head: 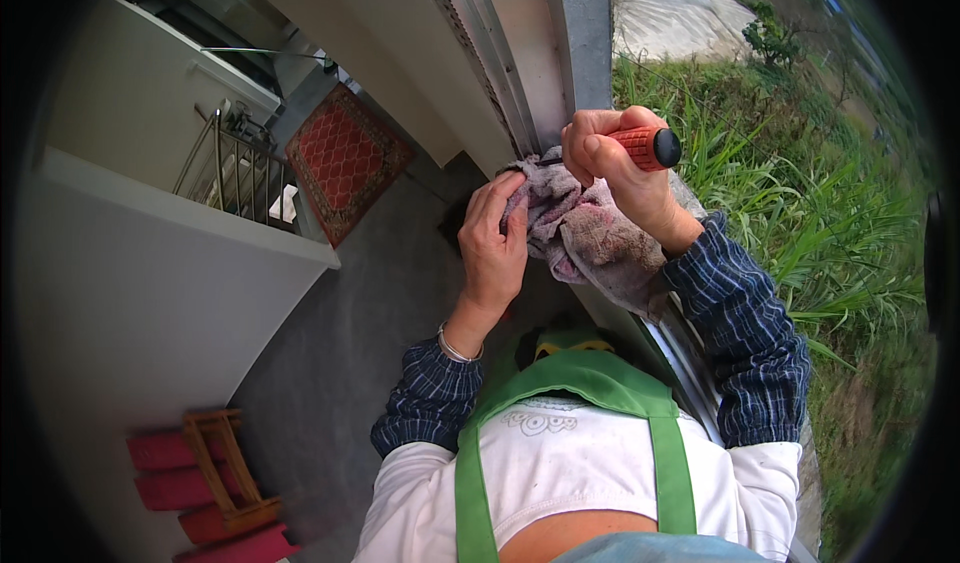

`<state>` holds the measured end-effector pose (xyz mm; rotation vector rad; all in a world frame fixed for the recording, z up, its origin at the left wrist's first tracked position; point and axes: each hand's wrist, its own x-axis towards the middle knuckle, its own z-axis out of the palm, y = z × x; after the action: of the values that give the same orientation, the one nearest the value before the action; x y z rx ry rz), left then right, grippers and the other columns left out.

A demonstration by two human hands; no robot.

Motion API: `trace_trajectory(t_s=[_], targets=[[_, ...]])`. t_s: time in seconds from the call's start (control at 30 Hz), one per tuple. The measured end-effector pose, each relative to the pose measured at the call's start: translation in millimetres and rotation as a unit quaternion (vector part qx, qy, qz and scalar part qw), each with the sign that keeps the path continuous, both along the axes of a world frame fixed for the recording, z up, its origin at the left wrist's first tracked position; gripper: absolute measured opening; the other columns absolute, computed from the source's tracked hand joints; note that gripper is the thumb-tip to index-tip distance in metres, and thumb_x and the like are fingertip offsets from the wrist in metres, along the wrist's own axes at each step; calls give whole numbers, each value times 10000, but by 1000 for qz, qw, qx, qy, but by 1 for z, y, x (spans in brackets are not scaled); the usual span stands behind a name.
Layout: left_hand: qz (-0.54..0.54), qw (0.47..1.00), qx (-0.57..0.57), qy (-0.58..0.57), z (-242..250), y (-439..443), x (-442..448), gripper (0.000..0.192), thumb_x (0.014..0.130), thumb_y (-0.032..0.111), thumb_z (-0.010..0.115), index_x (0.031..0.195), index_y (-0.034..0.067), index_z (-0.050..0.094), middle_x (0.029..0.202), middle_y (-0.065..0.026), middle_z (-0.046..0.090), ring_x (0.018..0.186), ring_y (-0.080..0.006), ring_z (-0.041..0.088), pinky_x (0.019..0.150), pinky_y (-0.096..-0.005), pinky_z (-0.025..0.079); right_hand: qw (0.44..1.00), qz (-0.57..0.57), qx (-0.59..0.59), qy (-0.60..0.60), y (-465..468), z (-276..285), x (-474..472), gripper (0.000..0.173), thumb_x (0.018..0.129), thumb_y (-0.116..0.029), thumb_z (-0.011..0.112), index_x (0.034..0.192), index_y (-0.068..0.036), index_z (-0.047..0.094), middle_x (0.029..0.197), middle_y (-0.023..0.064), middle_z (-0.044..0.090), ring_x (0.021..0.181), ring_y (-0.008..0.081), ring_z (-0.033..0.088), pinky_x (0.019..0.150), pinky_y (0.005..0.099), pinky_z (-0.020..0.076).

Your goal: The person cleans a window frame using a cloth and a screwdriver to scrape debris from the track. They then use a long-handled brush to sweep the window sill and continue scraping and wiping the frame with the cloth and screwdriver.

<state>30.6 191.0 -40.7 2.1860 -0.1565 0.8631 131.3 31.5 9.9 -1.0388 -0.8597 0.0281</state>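
My right hand (pixel 616 159) grips a screwdriver-like tool (pixel 645 147) by its ribbed orange handle with a black end cap. Its thin dark shaft points left into a crumpled, stained towelling rag (pixel 566 203). The shaft's tip is hidden by the cloth. On the rag's left side, my left hand (pixel 491 240) pinches a fold between thumb and fingers. Cloth and tool are at the lower end of an upright metal window frame (pixel 517 53), where it meets the sill track (pixel 679 345). The rag's dirty brown end drapes over the sill below my right wrist.
Grass (pixel 780 210) grows outside, to the right of the window. Inside lie a grey floor (pixel 322 360) and a red patterned rug (pixel 349 162). A metal rack (pixel 232 162) stands behind a low wall (pixel 195 210). Red seats with a wooden frame (pixel 225 473) are at lower left.
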Motion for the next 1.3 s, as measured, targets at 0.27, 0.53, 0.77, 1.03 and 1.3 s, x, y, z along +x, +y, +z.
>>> trace_trajectory(t_s=[0.27, 0.53, 0.77, 1.03, 1.3], targets=[[-1, 992, 128, 16, -15, -9, 21, 392, 855, 29, 642, 1231, -2, 538, 1103, -184, 656, 1056, -376, 589, 937, -458, 462, 986, 48, -64, 144, 14, 4, 17, 303, 879, -15, 546, 664, -94, 348, 577, -8, 410, 509, 72, 368, 455, 263, 274], [-40, 994, 90, 44, -12, -26, 3, 276, 803, 17, 656, 1066, 24, 576, 955, -166, 634, 951, -361, 597, 866, -445, 469, 955, 97, -52, 275, -9, 21, -10, 291, 829, 41, 503, 757, -163, 308, 599, 3, 353, 497, 69, 265, 429, 253, 180], [-137, 988, 18, 63, -17, -74, -53, 280, 782, -23, 648, 1056, 8, 603, 981, -167, 645, 937, -383, 602, 830, -430, 497, 937, 155, -91, 298, -70, 19, -45, 287, 820, 26, 461, 718, -178, 286, 556, 18, 335, 451, 76, 258, 394, 267, 164], [-216, 890, -391, 88, 9, -24, -37, 188, 1030, 97, 560, 1171, -27, 571, 1038, -23, 661, 939, -65, 593, 869, -236, 489, 981, 131, -15, 141, -55, 51, -35, 341, 918, -67, 408, 590, -95, 317, 547, 3, 334, 459, 97, 301, 461, 270, 247], [-278, 817, -504, 41, 14, 16, -15, 273, 1001, 1, 501, 1270, 23, 545, 1230, -91, 650, 1151, -166, 608, 1044, -336, 468, 979, -150, -46, -132, -52, 43, -34, 276, 830, 65, 531, 679, -68, 342, 595, 66, 493, 562, 85, 479, 469, 258, 353]])
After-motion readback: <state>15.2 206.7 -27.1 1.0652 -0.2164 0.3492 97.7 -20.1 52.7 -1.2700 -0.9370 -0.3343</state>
